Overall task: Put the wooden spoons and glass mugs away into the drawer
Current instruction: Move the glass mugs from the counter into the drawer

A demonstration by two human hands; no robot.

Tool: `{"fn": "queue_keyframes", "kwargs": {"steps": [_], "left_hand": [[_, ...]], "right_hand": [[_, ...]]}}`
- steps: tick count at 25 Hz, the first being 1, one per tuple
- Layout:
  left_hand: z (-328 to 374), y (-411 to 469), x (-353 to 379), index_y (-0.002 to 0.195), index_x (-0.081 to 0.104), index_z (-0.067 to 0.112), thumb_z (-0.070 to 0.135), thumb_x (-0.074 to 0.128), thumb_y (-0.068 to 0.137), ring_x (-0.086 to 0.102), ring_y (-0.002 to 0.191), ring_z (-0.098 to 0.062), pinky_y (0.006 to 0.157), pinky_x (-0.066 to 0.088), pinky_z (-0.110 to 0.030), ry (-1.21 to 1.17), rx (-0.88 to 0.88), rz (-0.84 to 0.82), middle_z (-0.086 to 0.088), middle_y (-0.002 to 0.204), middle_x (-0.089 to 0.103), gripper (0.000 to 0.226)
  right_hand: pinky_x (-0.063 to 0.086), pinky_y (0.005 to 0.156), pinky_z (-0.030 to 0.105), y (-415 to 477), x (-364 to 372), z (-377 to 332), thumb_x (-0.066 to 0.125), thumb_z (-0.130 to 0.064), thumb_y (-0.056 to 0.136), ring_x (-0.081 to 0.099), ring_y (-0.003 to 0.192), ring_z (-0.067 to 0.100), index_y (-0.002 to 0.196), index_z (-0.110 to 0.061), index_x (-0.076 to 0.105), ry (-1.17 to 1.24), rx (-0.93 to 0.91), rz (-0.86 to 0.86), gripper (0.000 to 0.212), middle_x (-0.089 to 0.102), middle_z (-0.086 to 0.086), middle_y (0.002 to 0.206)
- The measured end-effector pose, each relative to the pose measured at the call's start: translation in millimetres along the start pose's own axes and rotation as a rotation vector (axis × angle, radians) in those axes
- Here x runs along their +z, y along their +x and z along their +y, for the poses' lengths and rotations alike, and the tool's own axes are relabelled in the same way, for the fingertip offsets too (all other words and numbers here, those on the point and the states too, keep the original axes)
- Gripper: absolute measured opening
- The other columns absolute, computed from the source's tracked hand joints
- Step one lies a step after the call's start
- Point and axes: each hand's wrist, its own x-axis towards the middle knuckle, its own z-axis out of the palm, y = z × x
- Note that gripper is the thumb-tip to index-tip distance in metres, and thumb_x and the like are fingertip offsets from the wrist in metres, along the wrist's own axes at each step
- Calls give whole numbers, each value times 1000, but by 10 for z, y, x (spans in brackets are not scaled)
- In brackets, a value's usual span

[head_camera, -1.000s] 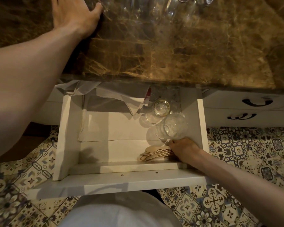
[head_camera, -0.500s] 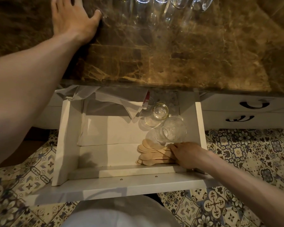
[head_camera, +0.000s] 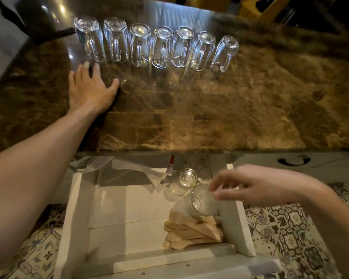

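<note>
The white drawer (head_camera: 75, 214) stands pulled out below the counter edge. A stack of wooden spoons (head_camera: 191, 232) lies at its front right, beside the right wall. Two glass mugs rest behind the spoons: one (head_camera: 201, 200) nearer, one (head_camera: 186, 178) farther back. My right hand (head_camera: 256, 184) hovers above the drawer's right side, fingers apart and empty, blurred by motion. Several glass mugs (head_camera: 141, 46) stand upside down in a row at the back of the brown marble counter (head_camera: 210, 109). My left hand (head_camera: 89, 91) lies flat on the counter just below the leftmost mug.
Clear plastic and white paper line the drawer's back and floor (head_camera: 129, 172). Closed white drawers with black handles (head_camera: 293, 161) sit to the right. Patterned floor tiles (head_camera: 290, 228) show below. A dark kettle-like object (head_camera: 42, 19) stands at the counter's back left.
My right hand has let go of the wooden spoons and risen out of the drawer. The view has tilted up, so the row of mugs on the counter now shows.
</note>
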Motion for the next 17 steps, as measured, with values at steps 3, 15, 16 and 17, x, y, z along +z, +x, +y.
{"fn": "queue_keyframes", "kwargs": {"steps": [3,15,16,17], "left_hand": [[-13,7,-2,145,29,9,58,36,90,18,143,-28,118,10,-42,-17,-8,-7,-15,154,25,74],[-87,19,-147,127,57,14,28,53,94,50,106,-5,79,32,0,-797,-213,336,-3,125,60,36],[-109,36,-161,125,59,16,28,53,94,51,103,-1,75,34,4,-855,-229,324,1,121,62,33],[-121,54,-177,123,61,17,28,55,94,51,100,1,72,35,6,-891,-225,300,4,116,63,32]], "right_hand": [[53,81,20,90,-397,-129,55,-52,81,63,90,-2,108,-36,64,222,-144,364,32,69,-14,101],[50,90,33,1989,-1222,-1181,61,-31,91,62,99,20,113,-8,63,666,-193,1036,32,67,7,110],[48,85,29,2085,-1269,-1219,60,-31,92,60,94,18,109,-7,64,646,-157,1069,30,67,7,106],[45,79,26,2150,-1308,-1247,59,-31,93,58,86,16,100,-7,66,638,-126,1087,26,67,6,98]]}}
